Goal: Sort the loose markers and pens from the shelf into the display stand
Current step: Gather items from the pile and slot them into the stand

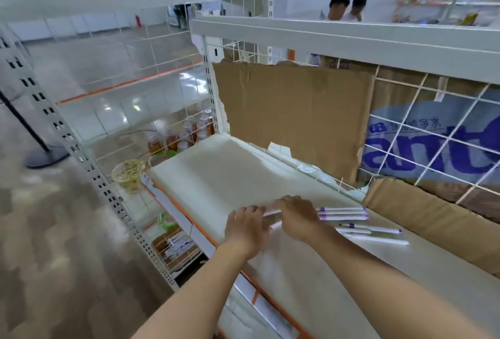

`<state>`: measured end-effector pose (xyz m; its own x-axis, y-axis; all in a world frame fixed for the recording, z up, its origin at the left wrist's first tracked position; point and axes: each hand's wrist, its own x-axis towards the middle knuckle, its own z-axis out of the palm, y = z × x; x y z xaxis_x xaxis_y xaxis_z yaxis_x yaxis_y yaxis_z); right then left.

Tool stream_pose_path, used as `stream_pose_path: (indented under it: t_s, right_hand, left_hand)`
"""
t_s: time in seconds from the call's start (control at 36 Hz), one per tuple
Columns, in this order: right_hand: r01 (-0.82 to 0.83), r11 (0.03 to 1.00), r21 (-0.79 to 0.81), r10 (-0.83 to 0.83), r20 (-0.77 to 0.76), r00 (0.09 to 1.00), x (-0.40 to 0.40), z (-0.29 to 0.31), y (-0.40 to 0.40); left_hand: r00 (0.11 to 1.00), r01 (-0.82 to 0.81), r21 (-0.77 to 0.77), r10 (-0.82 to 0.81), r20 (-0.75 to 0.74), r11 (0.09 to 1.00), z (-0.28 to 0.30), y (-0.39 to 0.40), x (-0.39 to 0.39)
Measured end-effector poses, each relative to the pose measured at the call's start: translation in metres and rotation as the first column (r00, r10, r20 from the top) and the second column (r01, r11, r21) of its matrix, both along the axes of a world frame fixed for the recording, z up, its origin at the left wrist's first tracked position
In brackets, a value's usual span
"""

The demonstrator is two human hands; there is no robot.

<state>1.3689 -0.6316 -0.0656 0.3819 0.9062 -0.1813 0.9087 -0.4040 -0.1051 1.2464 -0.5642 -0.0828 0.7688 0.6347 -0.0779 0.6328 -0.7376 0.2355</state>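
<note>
Several white pens with purple caps (343, 213) lie side by side as a bundle on the cream shelf (216, 176). My right hand (296, 217) lies over the bundle's left part, its fingers curled round it. My left hand (246, 226) is close beside it, with its fingertips curled on the pen ends that stick out between the hands. A few more loose white pens (370, 230) lie to the right of the bundle. The pens' middle is hidden under my right hand.
A brown cardboard box (433, 219) stands at the right on the shelf, with a cardboard sheet (292, 111) against the wire back grid. A wire basket holding pens (176, 248) sits on a lower shelf at the left. Bottles (186, 136) stand behind it. Two people stand far off.
</note>
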Motion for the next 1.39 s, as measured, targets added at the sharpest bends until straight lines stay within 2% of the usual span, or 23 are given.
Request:
stream_pose_path:
  t_s: [0.08,0.33,0.44,0.53,0.58,0.64,0.69,0.75,0.86,0.94,1.14,1.39]
  right_hand:
    - [0.018,0.999,0.038,-0.018,-0.008,1.0,0.002,-0.001,0.001]
    - [-0.011,0.998,0.067,0.011,-0.012,1.0,0.002,0.002,-0.001]
    - [0.096,0.993,0.072,-0.095,-0.023,0.995,0.004,0.003,-0.007]
    - [0.242,0.946,0.214,-0.23,-0.081,0.97,0.003,0.004,-0.014]
    - [0.359,0.875,0.326,-0.303,-0.211,0.929,0.0,0.006,-0.017]
    - [0.474,0.801,0.367,-0.336,-0.38,0.862,-0.007,0.009,-0.017]
    - [0.521,0.773,0.362,-0.329,-0.474,0.817,-0.015,0.011,-0.016]
    - [0.54,0.757,0.368,-0.326,-0.505,0.8,-0.023,0.014,-0.018]
    - [0.573,0.711,0.407,-0.343,-0.511,0.788,-0.033,0.022,-0.025]
    - [0.613,0.64,0.464,-0.375,-0.507,0.776,-0.037,0.028,-0.037]
    - [0.585,0.503,0.637,-0.512,-0.326,0.795,-0.049,0.041,-0.087]
    - [0.705,0.332,0.626,-0.68,-0.359,0.639,-0.058,0.039,-0.171]
  left_hand:
    - [1.0,0.004,0.008,-0.004,0.006,1.0,0.006,0.004,0.006]
    - [0.981,0.118,-0.006,-0.118,-0.156,0.993,0.017,0.01,0.019]
    - [0.971,0.147,-0.019,-0.148,-0.189,0.989,0.018,0.009,0.02]
    - [0.992,0.058,-0.098,-0.069,-0.107,0.994,0.02,0.011,0.017]
    - [1.0,-0.026,-0.212,0.026,-0.002,0.977,0.021,0.015,0.015]
    - [0.985,-0.056,-0.346,0.109,0.137,0.937,0.022,0.015,0.013]
    - [0.952,-0.014,-0.449,0.149,0.269,0.894,0.025,0.01,0.011]
    - [0.916,0.059,-0.52,0.161,0.368,0.852,0.027,0.001,0.008]
    - [0.864,0.114,-0.617,0.229,0.448,0.778,0.027,-0.009,0.005]
    - [0.835,0.099,-0.602,0.262,0.484,0.793,0.029,-0.013,0.002]
    - [0.778,0.246,-0.477,0.122,0.617,0.844,0.035,-0.029,-0.006]
    - [0.742,0.388,-0.429,-0.001,0.67,0.816,0.036,-0.063,-0.015]
